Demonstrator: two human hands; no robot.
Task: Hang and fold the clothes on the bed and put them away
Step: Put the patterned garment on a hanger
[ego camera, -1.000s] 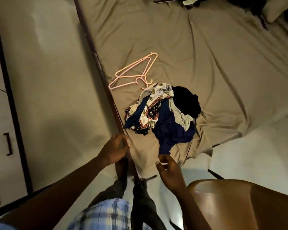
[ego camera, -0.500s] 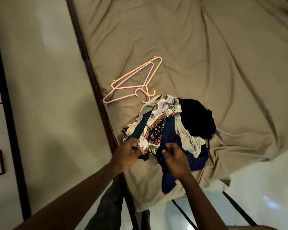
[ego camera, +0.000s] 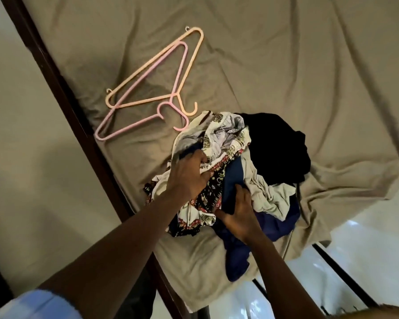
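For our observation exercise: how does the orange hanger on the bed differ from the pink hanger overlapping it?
Colour: the orange hanger is peach-orange, the pink hanger pale pink. Place: the orange hanger reaches farther up the bed sheet; the pink hanger lies nearer the bed frame. Detail: the orange hanger shows small hooks at two corners; the pink hanger shows none. Both lie flat, empty, hooks toward the clothes pile.

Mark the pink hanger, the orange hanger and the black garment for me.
pink hanger [ego camera: 129, 128], head view, on the shoulder arm nearer the bed frame.
orange hanger [ego camera: 191, 65], head view, on the shoulder arm farther from the frame.
black garment [ego camera: 276, 143], head view, on its middle.
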